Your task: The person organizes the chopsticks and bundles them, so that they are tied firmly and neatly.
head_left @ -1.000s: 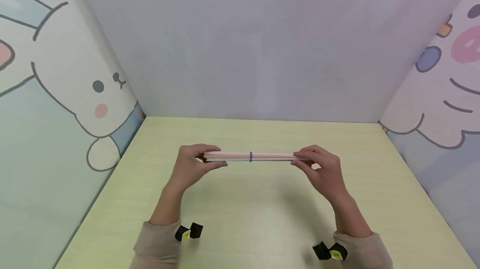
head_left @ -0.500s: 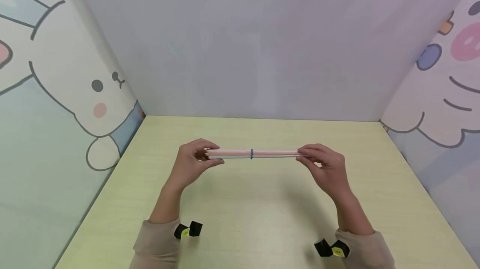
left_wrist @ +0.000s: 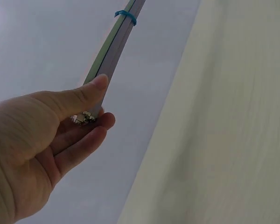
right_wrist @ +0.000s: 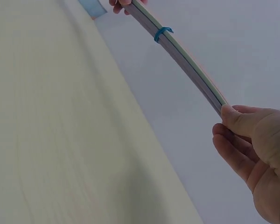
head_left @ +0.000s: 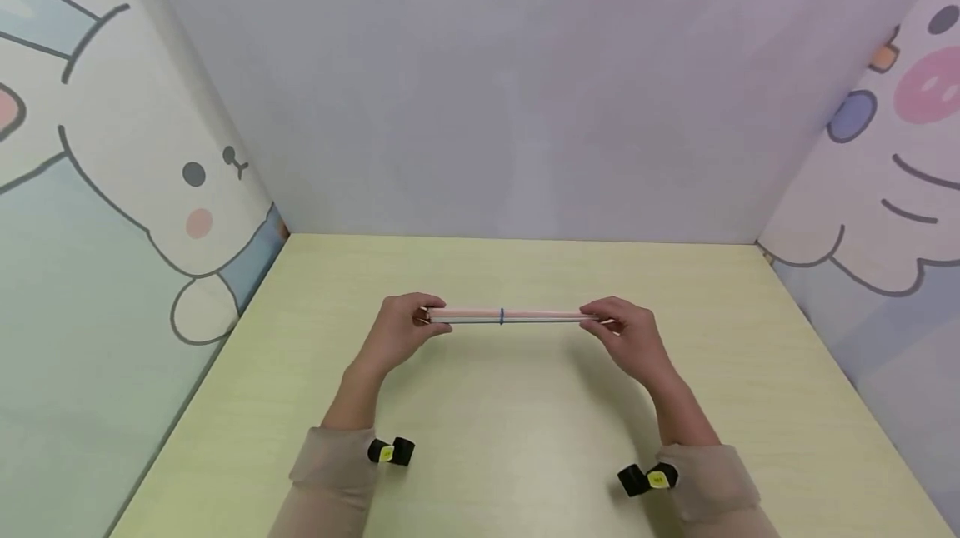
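A bundle of slim pastel chopsticks [head_left: 472, 316] in pink, white, pale green and lilac is held level above the table in the head view. A blue elastic band [head_left: 502, 316] wraps its middle. My left hand [head_left: 401, 330] pinches the thicker end between thumb and fingers. Shiny, broken-looking end tips [left_wrist: 84, 117] show beneath the thumb in the left wrist view. At the thinner end my right hand [head_left: 630, 342] pinches the bundle, its fingers hiding the tips. In the right wrist view the band [right_wrist: 162, 34] sits between both hands.
Below the hands lies the pale wood-grain table [head_left: 495, 438]. A plain grey-lilac panel [head_left: 517, 88] stands behind it, with cartoon-printed panels at left [head_left: 112, 271] and right [head_left: 900, 213]. Black wrist cameras sit on both sleeves.
Both hands have come slightly closer together, the left shifting right and the right shifting left. The bundle dipped a little in the head view over the last half second. Both grips continue.
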Available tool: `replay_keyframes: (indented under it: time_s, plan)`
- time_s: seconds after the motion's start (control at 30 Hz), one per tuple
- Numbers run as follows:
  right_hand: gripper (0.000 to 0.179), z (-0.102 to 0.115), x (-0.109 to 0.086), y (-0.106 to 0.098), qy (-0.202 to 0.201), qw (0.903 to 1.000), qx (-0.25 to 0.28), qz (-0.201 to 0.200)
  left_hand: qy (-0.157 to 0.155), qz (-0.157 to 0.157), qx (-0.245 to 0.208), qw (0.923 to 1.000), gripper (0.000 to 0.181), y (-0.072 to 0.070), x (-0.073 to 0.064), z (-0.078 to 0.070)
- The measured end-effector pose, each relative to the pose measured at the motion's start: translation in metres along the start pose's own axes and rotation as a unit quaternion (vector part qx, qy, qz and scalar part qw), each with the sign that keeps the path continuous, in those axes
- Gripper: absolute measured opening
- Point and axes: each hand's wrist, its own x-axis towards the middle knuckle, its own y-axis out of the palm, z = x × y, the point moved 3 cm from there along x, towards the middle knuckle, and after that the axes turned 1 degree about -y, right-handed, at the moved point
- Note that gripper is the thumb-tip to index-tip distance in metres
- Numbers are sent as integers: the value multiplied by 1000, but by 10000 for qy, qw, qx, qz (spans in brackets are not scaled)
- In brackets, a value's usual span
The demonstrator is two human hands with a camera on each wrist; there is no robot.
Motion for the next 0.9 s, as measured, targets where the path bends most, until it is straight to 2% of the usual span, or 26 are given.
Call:
replay_keyframes:
  time_s: [0.1, 0.33, 0.47, 0.63, 0.9]
  plan:
    - [19, -9, 0, 5, 130, 9998, -101, 111, -137, 101, 53, 9998, 32, 9, 4, 8]
    - [24, -25, 6, 16, 316, 9975, -279, 573, -179, 69, 329, 9993, 29, 22, 14, 20]
    - [23, -35, 10, 21, 388, 9951, -409, 812, -158, 82, 958, 9952, 28, 27, 18, 23]
    - [20, -44, 14, 28, 389, 9899, -846, 1073, -199, 193, 1727, 9846, 28, 34, 25, 26]
    - [20, -50, 17, 35, 492, 9830, -1277, 1227, -143, 421, 1850, 9817, 27, 44, 33, 29]
